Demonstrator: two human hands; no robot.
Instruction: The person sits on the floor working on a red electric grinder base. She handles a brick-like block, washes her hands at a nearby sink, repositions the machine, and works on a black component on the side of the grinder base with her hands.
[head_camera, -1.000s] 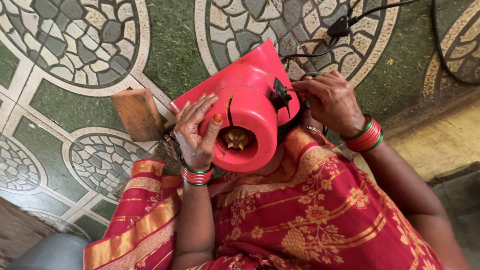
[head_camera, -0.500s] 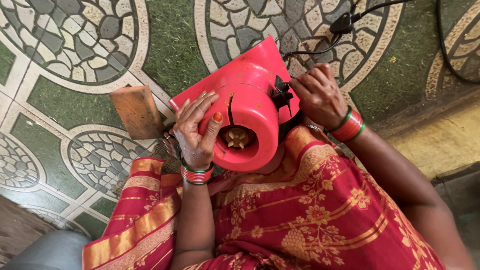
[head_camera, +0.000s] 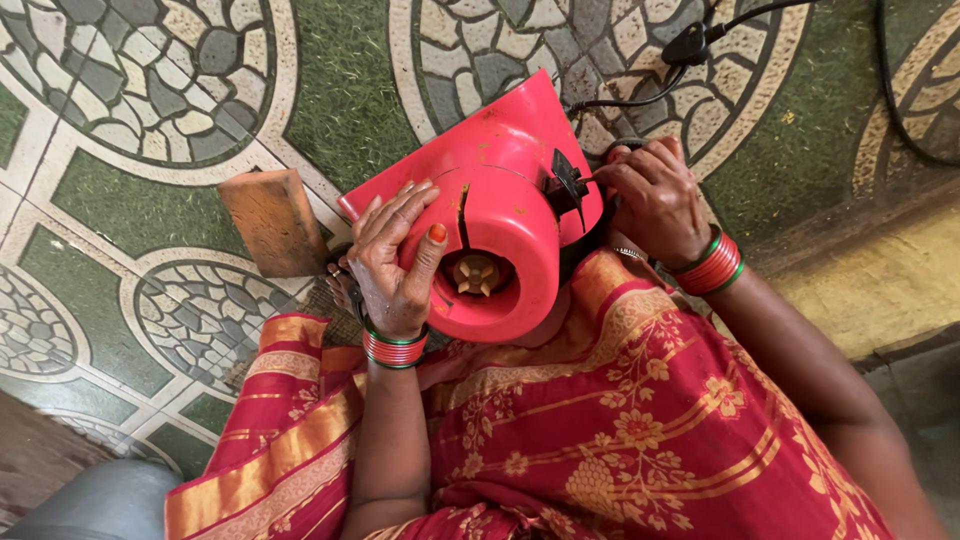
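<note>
Red plastic blower housing (head_camera: 500, 200) rests on the lap above the patterned floor (head_camera: 150, 120), left hand (head_camera: 395, 255) clasping its round face as before, while the right hand (head_camera: 655, 195) has shifted to pinch the black knob (head_camera: 567, 185)

head cam, looks straight down, close
</note>
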